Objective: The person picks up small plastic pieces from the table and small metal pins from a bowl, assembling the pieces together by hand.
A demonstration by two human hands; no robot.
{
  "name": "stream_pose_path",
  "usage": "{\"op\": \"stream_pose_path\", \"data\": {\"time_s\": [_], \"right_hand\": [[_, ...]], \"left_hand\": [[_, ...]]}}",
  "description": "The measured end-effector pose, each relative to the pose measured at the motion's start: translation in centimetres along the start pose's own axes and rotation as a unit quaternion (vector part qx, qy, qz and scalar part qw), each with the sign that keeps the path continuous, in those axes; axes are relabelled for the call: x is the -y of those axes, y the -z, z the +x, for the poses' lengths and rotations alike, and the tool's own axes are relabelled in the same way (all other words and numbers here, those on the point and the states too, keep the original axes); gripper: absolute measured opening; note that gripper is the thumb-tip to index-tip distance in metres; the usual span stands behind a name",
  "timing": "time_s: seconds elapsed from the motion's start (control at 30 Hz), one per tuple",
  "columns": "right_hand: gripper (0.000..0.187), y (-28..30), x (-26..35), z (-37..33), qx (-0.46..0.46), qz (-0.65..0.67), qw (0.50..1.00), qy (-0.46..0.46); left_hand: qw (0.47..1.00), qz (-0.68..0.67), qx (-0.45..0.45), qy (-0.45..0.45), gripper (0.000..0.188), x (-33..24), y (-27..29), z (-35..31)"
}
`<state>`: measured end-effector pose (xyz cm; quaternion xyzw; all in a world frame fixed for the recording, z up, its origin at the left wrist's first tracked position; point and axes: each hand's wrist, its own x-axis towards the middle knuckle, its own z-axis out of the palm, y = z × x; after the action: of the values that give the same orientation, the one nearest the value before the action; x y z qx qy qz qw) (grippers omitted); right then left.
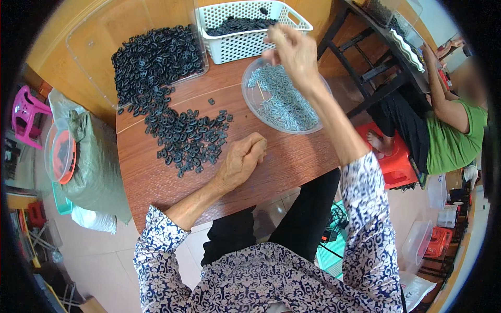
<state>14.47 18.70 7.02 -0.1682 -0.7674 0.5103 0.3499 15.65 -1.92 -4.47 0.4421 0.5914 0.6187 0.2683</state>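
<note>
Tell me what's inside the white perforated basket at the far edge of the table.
The white basket holds a layer of small black pieces. Its wall hides how deep they go.

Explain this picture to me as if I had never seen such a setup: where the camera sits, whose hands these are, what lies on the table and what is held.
There is no machine here. The single picture comes from a wide-angle camera worn on a person's head, looking down, so straight edges bend near the rim. The arms in patterned sleeves belong to the wearer.

The left hand rests closed on the wooden table, beside a heap of small black plastic pieces spilling from a clear tray. Whether it holds a piece cannot be told.

The right hand is raised over a round clear bowl filled with small grey metal pieces, its fingers pinched; anything between them is too small to see.

Behind stands a white basket with more black pieces. At the right, another person in a green shirt sits.
</note>
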Motion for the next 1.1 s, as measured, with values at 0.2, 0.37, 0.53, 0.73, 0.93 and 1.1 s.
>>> {"op": "stream_pose_path", "data": {"time_s": [0.2, 0.37, 0.53, 0.73, 0.93, 1.1], "right_hand": [[0.019, -0.7, -2.9, -14.2, 0.042, 0.027, 0.999, -0.018], [0.019, 1.6, -5.0, -19.2, 0.073, 0.048, 0.994, -0.066], [0.019, 1.7, -5.8, -19.0, 0.069, 0.075, 0.99, -0.095], [0.018, 1.6, -5.3, -19.1, 0.087, 0.036, 0.993, -0.077], [0.017, 1.6, -5.3, -19.2, 0.09, 0.028, 0.993, -0.075], [0.017, 1.6, -5.5, -19.2, 0.084, 0.032, 0.993, -0.072]], "left_hand": [[0.994, 0.098, -0.049, -0.002, 0.011, -0.2, 1.2, -0.1], [0.925, 0.337, -0.136, -0.115, 0.014, -1.7, 8.3, 1.4], [0.89, 0.453, 0.01, -0.055, 0.013, -0.4, 13.4, 2.4], [0.878, 0.472, 0.044, -0.067, 0.014, -0.1, 12.2, 2.9], [0.869, 0.482, -0.026, -0.108, 0.014, 0.6, 14.0, 5.6], [0.861, 0.499, 0.024, -0.092, 0.014, 1.6, 13.9, 8.0]]}}
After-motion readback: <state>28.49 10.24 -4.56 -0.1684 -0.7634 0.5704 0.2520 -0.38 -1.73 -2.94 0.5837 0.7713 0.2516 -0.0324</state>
